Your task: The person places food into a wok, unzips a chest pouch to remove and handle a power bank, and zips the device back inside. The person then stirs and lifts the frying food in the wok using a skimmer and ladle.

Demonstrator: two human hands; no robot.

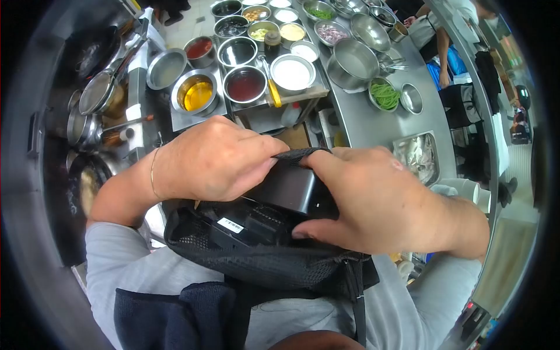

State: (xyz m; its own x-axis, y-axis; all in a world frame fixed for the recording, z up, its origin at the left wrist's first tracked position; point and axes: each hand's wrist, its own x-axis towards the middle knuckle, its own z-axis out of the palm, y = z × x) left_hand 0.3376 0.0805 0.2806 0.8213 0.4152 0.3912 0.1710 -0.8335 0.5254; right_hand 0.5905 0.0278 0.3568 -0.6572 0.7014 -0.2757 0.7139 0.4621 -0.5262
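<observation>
A black mesh pouch lies open against my body at the waist. My left hand is closed, pinching the pouch's far rim. My right hand wraps the same rim from the right, its fingers curled behind the edge, while its thumb reaches into the opening. Inside the pouch, a smooth black box-shaped device sits just below both hands. Nearer to me is another black block with a white barcode label. The tips of several right fingers are hidden behind the rim.
Ahead, a cart holds metal pots, including yellow oil and dark red liquid. A yellow-handled utensil lies among them. Stove pans stand left. The right counter carries green beans and a tray. Another person's arm is beyond.
</observation>
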